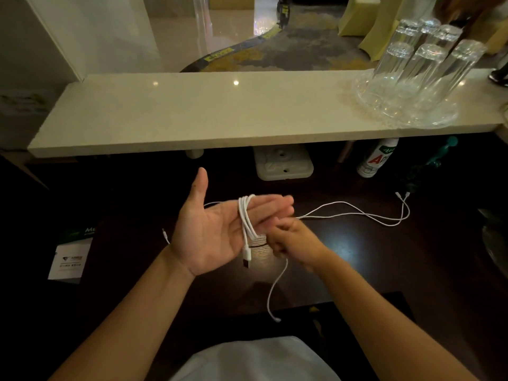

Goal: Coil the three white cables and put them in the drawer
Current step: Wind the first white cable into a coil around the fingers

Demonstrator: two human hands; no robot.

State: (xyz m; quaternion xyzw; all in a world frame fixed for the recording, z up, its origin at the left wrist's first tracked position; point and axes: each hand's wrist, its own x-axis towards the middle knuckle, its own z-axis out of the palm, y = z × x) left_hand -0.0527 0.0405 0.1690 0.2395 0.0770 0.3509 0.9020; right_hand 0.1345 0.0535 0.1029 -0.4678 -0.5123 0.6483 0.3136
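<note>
White cable (246,224) sits in about 3 loops round the straight fingers of the left hand (211,232), the right hand (294,240) pinching its tail just beside them; loose cable (357,213) trails right of that hand, so coiling looks barely begun, drawer unseen.

Reaches in with both bare forearms from the lower edge, the two drawing together toward the middle. Holds the left hand (217,232) flat and palm up, thumb stuck out away from the body, four fingers straight, pressed together and pointing right. Carries several loops of a thin white cable (245,221) wound round those fingers. Sets the right hand (294,240), slightly blurred, just beside the left fingertips, back upward, fingers curled round a strand of the same cable, loose end hanging below.
</note>
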